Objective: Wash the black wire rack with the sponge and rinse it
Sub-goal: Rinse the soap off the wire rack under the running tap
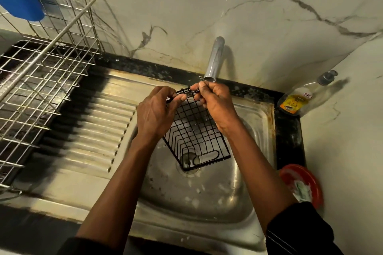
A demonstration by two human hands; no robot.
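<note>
1. Rinsing seems to be the step in hand: the black wire rack [196,130] hangs tilted over the round steel sink basin [207,196], its far edge just below the grey metal tap spout [214,60]
2. Both the left hand [155,112] and the right hand [215,103] pinch the far rim of the rack with curled fingers; neither holds a sponge
3. Whether water runs I cannot tell
4. Next move, I judge, calls for turning the rack under the spout
5. Far right stands a clear soap bottle [300,97], near right a red round dish [290,174], left a silver wire dish drainer [41,80]; nothing blocks the way
</note>
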